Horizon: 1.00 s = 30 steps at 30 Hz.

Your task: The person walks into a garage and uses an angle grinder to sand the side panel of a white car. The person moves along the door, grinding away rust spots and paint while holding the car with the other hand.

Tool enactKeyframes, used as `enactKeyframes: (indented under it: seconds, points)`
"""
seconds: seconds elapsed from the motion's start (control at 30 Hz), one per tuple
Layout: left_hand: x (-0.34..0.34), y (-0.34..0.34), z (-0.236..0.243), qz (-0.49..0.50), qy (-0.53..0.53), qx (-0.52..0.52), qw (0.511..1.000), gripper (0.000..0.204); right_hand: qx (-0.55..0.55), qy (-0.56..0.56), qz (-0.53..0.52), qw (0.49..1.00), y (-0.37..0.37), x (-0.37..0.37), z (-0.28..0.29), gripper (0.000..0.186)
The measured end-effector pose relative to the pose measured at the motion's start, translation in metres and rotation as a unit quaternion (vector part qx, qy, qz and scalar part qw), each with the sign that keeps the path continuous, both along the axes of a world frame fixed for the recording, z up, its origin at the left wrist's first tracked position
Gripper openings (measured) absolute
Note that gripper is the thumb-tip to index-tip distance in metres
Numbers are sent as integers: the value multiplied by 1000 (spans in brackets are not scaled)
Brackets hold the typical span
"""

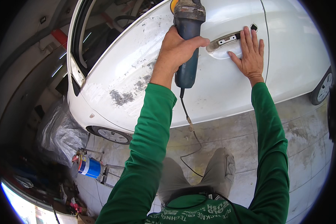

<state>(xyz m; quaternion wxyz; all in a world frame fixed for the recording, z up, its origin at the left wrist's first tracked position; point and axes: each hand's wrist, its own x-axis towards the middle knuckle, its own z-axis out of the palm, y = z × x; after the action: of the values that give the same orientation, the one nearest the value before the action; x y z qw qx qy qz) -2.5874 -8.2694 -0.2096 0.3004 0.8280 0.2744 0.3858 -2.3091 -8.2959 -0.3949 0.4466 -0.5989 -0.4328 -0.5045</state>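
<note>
Sanding step, it seems: left hand fingers clamped on sander; right hand fingers spread flat on door; next needs steady pressure.

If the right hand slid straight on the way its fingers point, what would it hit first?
The right hand lies flat on the white car door, fingers pointing up the panel. Just past the fingertips sits the small round lock opening, so that would probably come first; the bare handle recess lies beside it, to the left.
</note>
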Motion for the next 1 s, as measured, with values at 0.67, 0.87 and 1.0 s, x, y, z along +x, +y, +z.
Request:
enactKeyframes:
  seconds: [0.67,0.87,1.0]
  points:
    - [-16,5,-72,73,-30,43,996,60,13,-46,9,999,6,-3,0,95]
    - [-48,-15,-116,105,-45,-3,993,68,11,-46,-25,999,7,9,0,95]
    - [-122,5,-171,167,-79,-38,982,62,2,-52,-19,998,6,6,-2,96]
